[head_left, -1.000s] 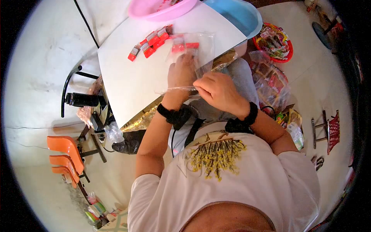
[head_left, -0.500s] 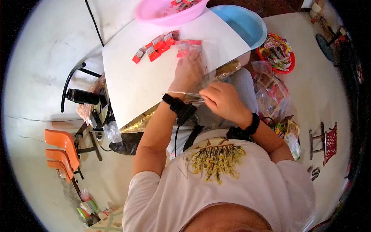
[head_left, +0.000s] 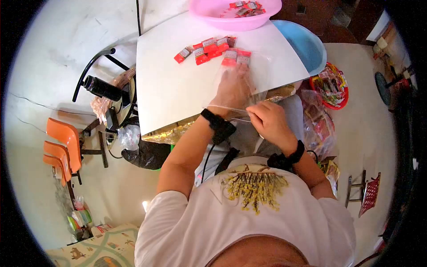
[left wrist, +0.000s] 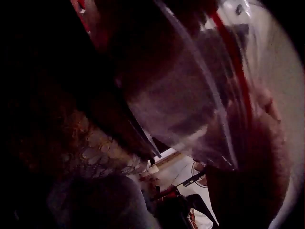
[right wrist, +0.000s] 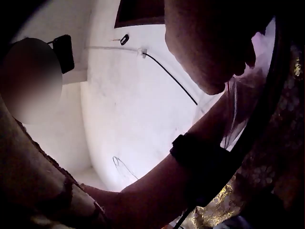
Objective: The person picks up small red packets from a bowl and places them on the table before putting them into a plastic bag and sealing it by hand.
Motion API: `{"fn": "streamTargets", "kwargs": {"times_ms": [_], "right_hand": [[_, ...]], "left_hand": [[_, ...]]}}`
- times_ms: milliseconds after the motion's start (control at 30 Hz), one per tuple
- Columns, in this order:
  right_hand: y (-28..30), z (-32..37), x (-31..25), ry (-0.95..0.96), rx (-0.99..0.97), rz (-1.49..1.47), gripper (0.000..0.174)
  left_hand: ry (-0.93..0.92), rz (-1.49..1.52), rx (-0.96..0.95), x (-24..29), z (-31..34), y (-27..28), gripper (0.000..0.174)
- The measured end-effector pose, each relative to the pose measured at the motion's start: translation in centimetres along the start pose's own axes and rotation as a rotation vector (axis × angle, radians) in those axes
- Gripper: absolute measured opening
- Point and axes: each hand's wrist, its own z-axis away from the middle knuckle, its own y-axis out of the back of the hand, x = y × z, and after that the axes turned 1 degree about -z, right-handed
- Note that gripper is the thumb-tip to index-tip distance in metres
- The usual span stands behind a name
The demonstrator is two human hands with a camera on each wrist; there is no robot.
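My left hand [head_left: 234,84] reaches into a clear plastic bag [head_left: 262,66] over the white table, its outstretched fingers at the near ends of two small red packets [head_left: 230,58] lying side by side. The bag's open rim crosses my left wrist. Thumb and fingers of my right hand [head_left: 267,118] pinch that rim at the table's near edge. In the right wrist view, my right hand [right wrist: 209,47] grips the gathered film beside my left forearm. Dark plastic film [left wrist: 186,90] fills much of the left wrist view. Several loose red packets [head_left: 207,49] lie just left of the bag.
A pink basin [head_left: 213,18] with more packets stands at the white table's [head_left: 171,89] far edge. Beside it is a blue basin [head_left: 307,49]. On the right are a red basket [head_left: 338,103] of wrappers and a plastic bag [head_left: 318,129]. Orange chairs [head_left: 64,135] stand at left.
The head view has swung, shifting the scene rightward. The two red packets in the bag now lie more evenly side by side, nearer me. My right hand keeps its pinch on the rim.
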Motion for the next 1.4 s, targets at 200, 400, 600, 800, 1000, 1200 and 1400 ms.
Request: {"fn": "streamTargets", "kwargs": {"times_ms": [200,400,600,800,1000,1200,1400], "right_hand": [[0.0,0.0,0.5,0.035,0.100,0.002,0.012],[0.1,0.5,0.6,-0.030,0.081,-0.020,0.012],[-0.1,0.9,1.0,-0.014,0.036,0.020,0.012],[0.4,1.3,0.4,-0.081,-0.042,0.014,0.014],[-0.1,1.4,0.5,-0.064,-0.042,0.010,0.016],[-0.6,1.3,0.3,-0.103,0.044,0.013,0.013],[-0.1,0.3,-0.5,-0.129,0.102,-0.028,0.011]], "left_hand": [[-0.287,0.256,-0.349,2.1,7.1,7.8,0.038],[0.116,0.693,-0.197,-3.1,5.3,14.1,0.013],[0.555,0.261,-0.035,-14.7,-0.4,5.1,0.032],[0.758,0.095,-0.016,-14.8,-2.0,1.6,0.043],[0.737,0.318,0.134,-15.5,-1.2,1.7,0.028],[0.717,1.052,0.310,-11.8,3.6,6.3,0.024],[0.719,1.198,0.091,-5.0,11.0,12.7,0.019]]}}
